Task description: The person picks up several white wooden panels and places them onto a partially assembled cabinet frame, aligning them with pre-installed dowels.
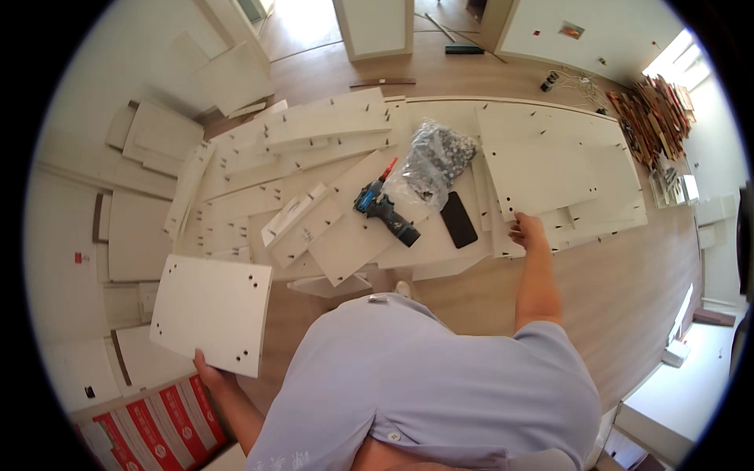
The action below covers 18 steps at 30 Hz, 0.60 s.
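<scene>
Step in hand, by my reading: handling drilled furniture boards, partly fitted out, as many already bore upright pegs. Far left, the left hand (210, 373) gripped a white rectangular panel with paired dark round holes (208, 306) by its near edge, thumb over the top face; the panel was out past the near-left corner of the large white base board (432, 248). Along the base board's left end and far edge lay white boards studded with small dark pegs (326, 129). Mid-span, a blue-and-black cordless drill with a red nose (381, 210) lay aslant; just right of it, a clear plastic bag of small grey fittings (444, 153), then a black rectangular phone (459, 220) by the near edge. Toward the right end, the right hand (528, 230) reached forward, forearm nearly straight, fingers curled narrow at the near-left corner of a flat-lying white panel with a few dark holes (542, 173); whether they pinched something small, could not tell. The next move, I judged, called for a steady left grip, since a panel held at one edge could tip, and fine fingertip work from the right.
</scene>
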Each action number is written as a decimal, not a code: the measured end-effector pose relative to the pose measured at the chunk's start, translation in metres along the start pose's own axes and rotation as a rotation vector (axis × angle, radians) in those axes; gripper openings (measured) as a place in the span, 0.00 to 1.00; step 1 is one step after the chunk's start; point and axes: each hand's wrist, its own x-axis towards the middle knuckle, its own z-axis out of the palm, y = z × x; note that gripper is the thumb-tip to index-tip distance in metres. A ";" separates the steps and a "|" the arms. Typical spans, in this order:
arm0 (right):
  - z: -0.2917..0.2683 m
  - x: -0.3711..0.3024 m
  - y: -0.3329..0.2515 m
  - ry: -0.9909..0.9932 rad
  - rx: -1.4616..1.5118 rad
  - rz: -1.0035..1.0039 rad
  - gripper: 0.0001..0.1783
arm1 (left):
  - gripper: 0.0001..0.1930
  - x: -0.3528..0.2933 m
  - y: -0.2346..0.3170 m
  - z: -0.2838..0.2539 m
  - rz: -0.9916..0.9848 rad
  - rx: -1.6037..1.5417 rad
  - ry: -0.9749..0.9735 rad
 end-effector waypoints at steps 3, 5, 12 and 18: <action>-0.013 -0.012 -0.003 0.060 -0.237 -0.087 0.19 | 0.32 0.017 -0.009 -0.003 0.069 -0.002 0.032; -0.012 -0.025 0.002 0.082 -0.250 -0.180 0.19 | 0.31 0.028 -0.014 0.004 0.090 -0.014 0.020; 0.047 -0.123 0.019 -0.023 -0.099 -0.588 0.18 | 0.29 0.064 -0.021 0.048 0.098 -0.008 -0.146; 0.181 -0.225 0.070 -0.333 -0.318 -0.830 0.18 | 0.31 0.132 -0.011 0.062 0.038 0.013 -0.298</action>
